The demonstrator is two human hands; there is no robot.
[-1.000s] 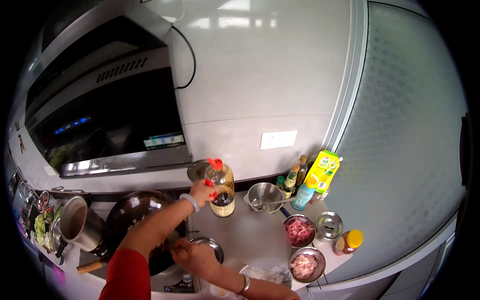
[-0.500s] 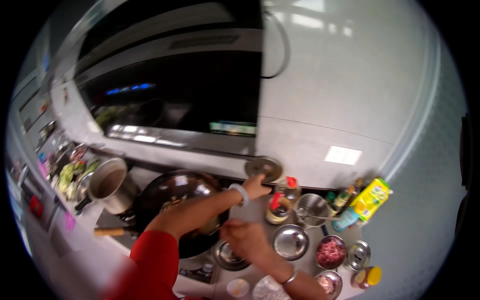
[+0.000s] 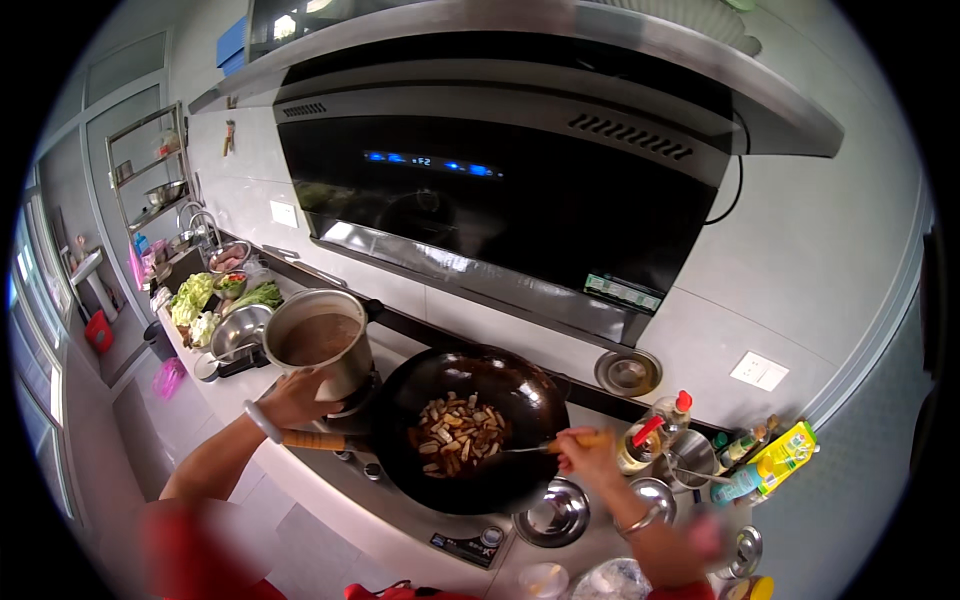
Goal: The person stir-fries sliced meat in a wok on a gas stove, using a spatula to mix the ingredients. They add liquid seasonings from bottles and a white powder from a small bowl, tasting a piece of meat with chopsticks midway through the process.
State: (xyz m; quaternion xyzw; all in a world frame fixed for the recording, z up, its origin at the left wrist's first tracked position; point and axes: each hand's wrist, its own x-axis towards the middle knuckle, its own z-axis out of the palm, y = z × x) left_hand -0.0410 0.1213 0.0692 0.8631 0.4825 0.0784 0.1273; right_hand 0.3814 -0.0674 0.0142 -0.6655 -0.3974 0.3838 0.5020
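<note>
Your right hand [image 3: 588,455], right of the frame's middle and low, is closed round the wooden grip of the spatula [image 3: 527,450]; its metal end reaches left into the wok [image 3: 525,395]. Your left hand [image 3: 298,398], left of centre and low, has its fingers half spread and pointing right. It is just above the wok's wooden handle [image 3: 310,441] and just beside the pot [image 3: 352,368]; whether it touches either, you cannot tell from this angle.

The wok sits at the lower centre of the frame, with pale and brown pieces of food [image 3: 458,425] heaped in its middle, the spatula at their right edge. The pot, up and left of it, holds a brownish liquid.

On the counter [image 3: 598,550] to your lower right you have a shiny bowl [image 3: 565,528] near the wok, two bottles with red caps [image 3: 640,452], a metal pan [image 3: 700,452] and a yellow pouch [image 3: 795,447]. At the left lie cabbage [image 3: 190,297] and a steel bowl [image 3: 240,328].

Across the top of the frame hangs the dark hood [image 3: 520,225], its blue display lit. A metal rack [image 3: 150,170] stands at the upper left, and a pink bag [image 3: 168,380] is on the floor [image 3: 222,385] below.
</note>
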